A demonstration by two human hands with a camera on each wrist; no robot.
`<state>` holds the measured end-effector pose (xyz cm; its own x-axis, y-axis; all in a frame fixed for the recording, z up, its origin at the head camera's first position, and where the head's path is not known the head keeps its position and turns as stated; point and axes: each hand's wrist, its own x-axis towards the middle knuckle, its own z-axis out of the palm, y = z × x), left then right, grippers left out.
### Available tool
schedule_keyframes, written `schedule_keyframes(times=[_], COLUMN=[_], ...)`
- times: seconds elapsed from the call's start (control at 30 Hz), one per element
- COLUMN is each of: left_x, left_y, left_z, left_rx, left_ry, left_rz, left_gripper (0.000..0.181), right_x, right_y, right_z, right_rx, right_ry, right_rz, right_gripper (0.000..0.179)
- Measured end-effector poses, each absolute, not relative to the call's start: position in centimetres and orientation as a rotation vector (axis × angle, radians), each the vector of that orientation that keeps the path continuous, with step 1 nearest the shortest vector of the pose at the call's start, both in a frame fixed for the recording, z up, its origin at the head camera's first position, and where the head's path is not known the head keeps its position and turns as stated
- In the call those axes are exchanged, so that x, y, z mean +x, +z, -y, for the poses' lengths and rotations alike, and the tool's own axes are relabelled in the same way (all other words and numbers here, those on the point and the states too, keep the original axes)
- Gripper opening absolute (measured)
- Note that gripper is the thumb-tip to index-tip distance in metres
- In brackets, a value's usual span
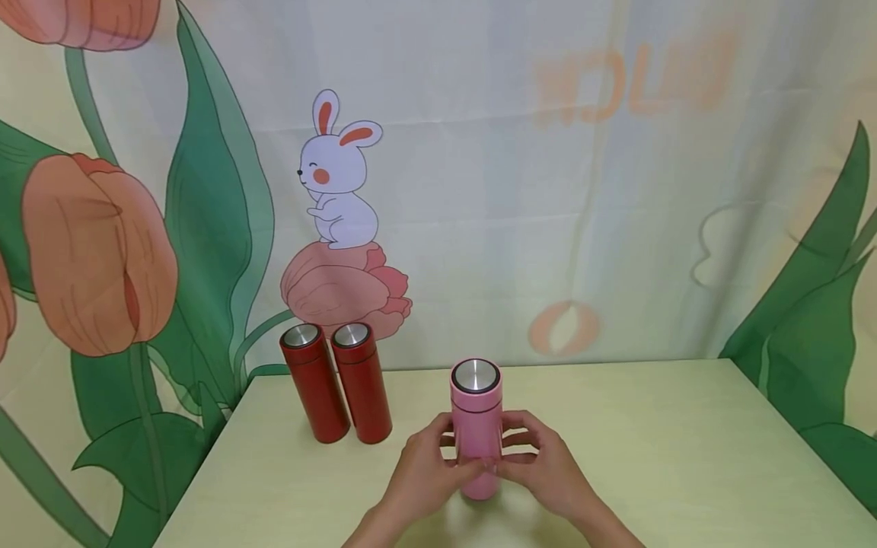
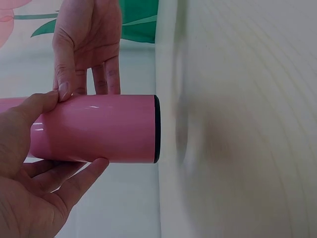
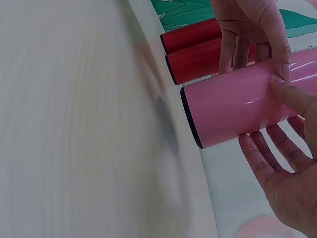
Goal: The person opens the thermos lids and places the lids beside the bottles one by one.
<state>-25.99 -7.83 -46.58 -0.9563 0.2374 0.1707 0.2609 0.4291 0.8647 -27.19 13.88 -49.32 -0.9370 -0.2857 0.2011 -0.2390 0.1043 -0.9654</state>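
A pink thermos flask with a shiny steel-topped lid stands upright between my two hands, its black base a little above the table in the left wrist view. My left hand grips its left side, thumb across the front and fingers round the far side. From the right, my right hand holds it the same way, and the two thumbs meet at the front. In the right wrist view the pink flask shows its dark bottom rim. Two red thermos flasks, one at left and one beside it, stand upright left of my hands.
The pale table reaches back to a hanging cloth backdrop printed with tulips, leaves and a white rabbit. The red flasks stand close together near the table's back left edge.
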Motion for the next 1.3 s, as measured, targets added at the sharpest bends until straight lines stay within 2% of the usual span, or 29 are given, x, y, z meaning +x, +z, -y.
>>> schedule_keyframes(times=[0.6, 1.3], left_x=[-26.0, -25.9], left_y=[-47.5, -48.2], left_z=[5.2, 4.8], left_rx=[-0.451, -0.478], left_ry=[-1.67, -1.664], left_rz=[2.685, 2.714], left_gripper=[0.064, 0.063], right_x=[-26.1, -25.7], right_y=[-50.0, -50.7], right_z=[-16.2, -16.6], right_rx=[-0.417, -0.372], right_ry=[-2.011, -1.997], right_rz=[-2.301, -2.278], right_gripper=[0.062, 0.066])
